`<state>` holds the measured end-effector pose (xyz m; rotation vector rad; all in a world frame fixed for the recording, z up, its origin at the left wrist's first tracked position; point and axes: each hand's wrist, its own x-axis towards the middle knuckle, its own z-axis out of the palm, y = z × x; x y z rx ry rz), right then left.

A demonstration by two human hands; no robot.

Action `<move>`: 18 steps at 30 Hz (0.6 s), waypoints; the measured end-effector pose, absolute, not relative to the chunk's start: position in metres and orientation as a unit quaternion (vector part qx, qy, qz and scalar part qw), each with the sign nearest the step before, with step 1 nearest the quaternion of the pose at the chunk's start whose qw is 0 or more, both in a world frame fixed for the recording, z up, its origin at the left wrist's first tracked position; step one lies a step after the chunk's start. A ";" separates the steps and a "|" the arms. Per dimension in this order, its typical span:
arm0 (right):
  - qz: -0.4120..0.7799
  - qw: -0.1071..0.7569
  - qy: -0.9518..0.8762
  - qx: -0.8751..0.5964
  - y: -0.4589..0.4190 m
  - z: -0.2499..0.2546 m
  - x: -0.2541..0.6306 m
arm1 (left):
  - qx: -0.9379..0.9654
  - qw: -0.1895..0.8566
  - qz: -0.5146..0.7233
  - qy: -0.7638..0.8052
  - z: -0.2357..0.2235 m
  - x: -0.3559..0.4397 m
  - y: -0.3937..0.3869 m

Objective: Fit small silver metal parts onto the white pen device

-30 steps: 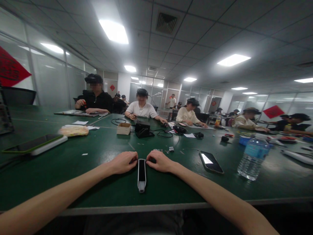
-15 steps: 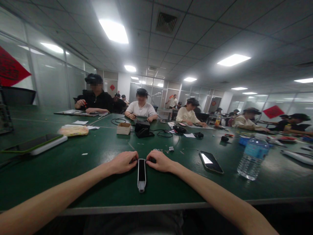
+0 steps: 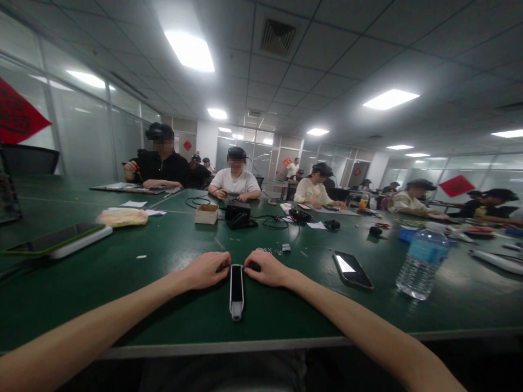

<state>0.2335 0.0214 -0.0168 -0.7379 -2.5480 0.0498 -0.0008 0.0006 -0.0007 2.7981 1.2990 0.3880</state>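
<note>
Left hand (image 3: 206, 271) and right hand (image 3: 265, 269) clasp a slim device (image 3: 236, 291) at its far end from both sides; a phone (image 3: 351, 270) lies at two o'clock.

A shared electronics workshop, by the look of it, from where I'm sitting.

I can see a long green bench (image 3: 81, 256) with coiled cables (image 3: 269, 221) and small parts (image 3: 273, 251) on it, a seated co-worker (image 3: 161, 169) holding a red-handled tool (image 3: 138, 171), more people (image 3: 235, 182) along it — and glass partitions (image 3: 81, 125).
</note>
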 end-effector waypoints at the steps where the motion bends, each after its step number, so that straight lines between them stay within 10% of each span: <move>1: 0.018 0.242 -0.932 -0.270 0.021 -0.017 0.233 | 0.900 0.015 0.124 0.418 -0.001 -0.001 0.001; 18: 0.025 0.236 -0.931 -0.276 0.022 -0.017 0.234 | 0.899 0.012 0.115 0.422 0.003 0.000 -0.002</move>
